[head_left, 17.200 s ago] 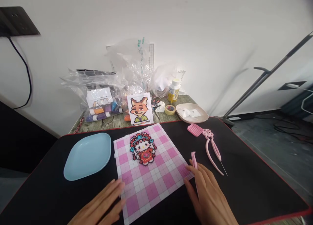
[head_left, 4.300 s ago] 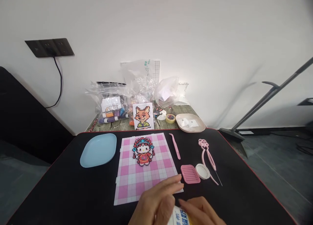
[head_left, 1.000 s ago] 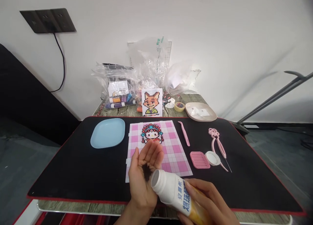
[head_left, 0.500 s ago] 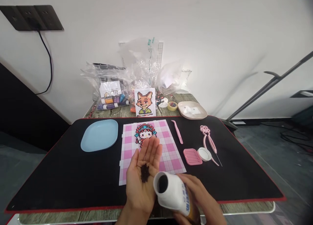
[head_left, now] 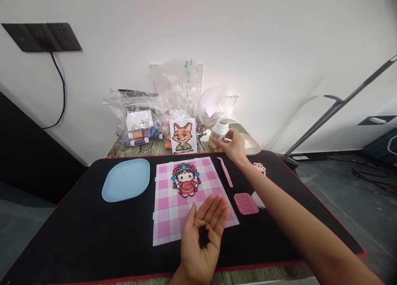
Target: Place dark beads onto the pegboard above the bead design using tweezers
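My left hand (head_left: 203, 235) is held palm up over the near edge of the pink checked pegboard (head_left: 173, 210), fingers stretched, with a small heap of dark beads (head_left: 203, 236) in the palm. My right hand (head_left: 234, 146) reaches far across the black mat and grips a white and yellow bottle (head_left: 217, 134) at the back of the table, beside the tape roll and the beige dish (head_left: 252, 144). A bead figure with a red headdress (head_left: 185, 181) lies on the pegboard.
A light blue plate (head_left: 125, 179) lies left of the pegboard. Pink tweezers (head_left: 226, 172), a pink comb-like scoop (head_left: 246, 203), a white lid (head_left: 258, 199) and a pink pick tool (head_left: 259, 166) lie to the right. Plastic bags (head_left: 145, 111) and a fox picture (head_left: 182, 135) stand at the back.
The right hand has carried the bottle from beside my left palm to the back of the table. The left hand still holds the dark beads and has shifted slightly right.
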Action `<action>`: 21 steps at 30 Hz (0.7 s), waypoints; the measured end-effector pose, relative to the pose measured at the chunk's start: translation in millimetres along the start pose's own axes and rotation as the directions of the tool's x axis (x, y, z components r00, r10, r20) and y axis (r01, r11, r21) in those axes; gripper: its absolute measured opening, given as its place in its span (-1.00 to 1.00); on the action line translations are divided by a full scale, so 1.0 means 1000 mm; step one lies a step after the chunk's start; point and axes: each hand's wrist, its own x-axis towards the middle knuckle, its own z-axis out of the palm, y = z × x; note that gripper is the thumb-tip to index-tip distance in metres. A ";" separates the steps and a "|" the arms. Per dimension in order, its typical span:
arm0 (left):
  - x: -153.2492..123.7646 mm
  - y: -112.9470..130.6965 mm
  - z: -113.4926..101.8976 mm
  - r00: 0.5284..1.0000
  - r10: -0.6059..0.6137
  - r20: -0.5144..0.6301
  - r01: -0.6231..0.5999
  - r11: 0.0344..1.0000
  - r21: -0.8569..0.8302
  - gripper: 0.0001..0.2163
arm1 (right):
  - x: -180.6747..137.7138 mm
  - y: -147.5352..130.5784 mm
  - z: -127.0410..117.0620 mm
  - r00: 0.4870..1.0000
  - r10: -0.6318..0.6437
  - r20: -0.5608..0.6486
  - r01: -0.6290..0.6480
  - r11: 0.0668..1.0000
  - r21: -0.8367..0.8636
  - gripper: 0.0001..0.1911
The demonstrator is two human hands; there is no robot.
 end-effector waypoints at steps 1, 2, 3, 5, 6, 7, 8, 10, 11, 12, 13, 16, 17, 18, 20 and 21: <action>0.000 0.000 -0.001 1.000 0.001 0.003 -0.001 1.000 0.006 -0.35 | 0.003 0.003 0.008 1.000 0.004 0.006 -0.004 1.000 -0.008 -0.38; 0.001 0.000 -0.002 1.000 0.001 0.004 -0.001 1.000 0.012 -0.35 | 0.004 0.006 0.015 1.000 0.008 0.012 -0.008 1.000 -0.020 -0.39; 0.002 0.000 -0.003 1.000 0.001 0.006 -0.001 1.000 0.016 -0.34 | 0.004 0.008 0.020 1.000 0.009 0.016 -0.008 0.999 -0.033 -0.40; 0.003 -0.001 -0.005 1.000 -0.013 0.023 0.013 1.000 0.016 -0.33 | 0.005 0.012 0.026 1.000 0.011 0.018 -0.010 0.998 -0.061 -0.39; 0.004 -0.001 -0.007 0.999 -0.026 0.043 0.025 1.000 0.012 -0.32 | 0.006 0.014 0.028 1.000 0.011 0.019 -0.009 0.997 -0.075 -0.39; 0.004 -0.002 -0.008 0.997 -0.038 0.070 0.038 0.999 0.007 -0.32 | 0.006 0.016 0.029 1.000 0.010 0.022 -0.008 0.996 -0.087 -0.38; 0.005 -0.003 -0.009 0.994 -0.049 0.101 0.049 0.999 0.000 -0.32 | 0.007 0.016 0.029 1.000 0.009 0.028 -0.006 0.995 -0.098 -0.37; 0.005 -0.004 -0.011 0.987 -0.046 0.152 0.048 0.999 -0.007 -0.31 | 0.007 0.015 0.027 0.999 0.006 0.043 -0.001 0.993 -0.117 -0.31; 0.005 -0.004 -0.012 0.985 -0.037 0.167 0.039 0.999 -0.006 -0.30 | 0.006 0.012 0.024 0.999 0.003 0.052 0.004 0.992 -0.126 -0.27; 0.005 -0.004 -0.013 0.983 -0.029 0.180 0.031 1.000 -0.008 -0.29 | 0.002 0.008 0.020 0.998 -0.010 0.058 0.018 0.991 -0.131 -0.24; 0.006 -0.004 -0.014 0.980 -0.022 0.196 0.025 1.000 -0.013 -0.30 | -0.005 0.001 0.014 0.998 -0.028 0.060 0.036 0.990 -0.135 -0.24; 0.009 -0.005 -0.021 0.953 -0.031 0.302 0.047 0.998 -0.046 -0.41 | -0.046 -0.028 -0.015 0.959 -0.278 0.044 0.281 0.955 -0.094 -0.51; 0.011 -0.005 -0.024 0.938 -0.031 0.346 0.055 0.997 -0.060 -0.46 | -0.066 -0.039 -0.027 0.921 -0.387 0.047 0.390 0.916 -0.097 -0.58; 0.013 -0.005 -0.027 0.921 -0.029 0.388 0.059 0.996 -0.066 -0.50 | -0.088 -0.048 -0.038 0.869 -0.488 0.082 0.495 0.863 -0.102 -0.61; 0.016 -0.005 -0.033 0.888 -0.033 0.460 0.062 0.997 -0.050 -0.52 | -0.134 -0.060 -0.055 0.718 -0.674 0.173 0.694 0.712 -0.105 -0.60; 0.017 -0.004 -0.035 0.872 -0.047 0.487 0.072 0.997 -0.033 -0.52 | -0.156 -0.062 -0.060 0.631 -0.744 0.217 0.773 0.628 -0.094 -0.57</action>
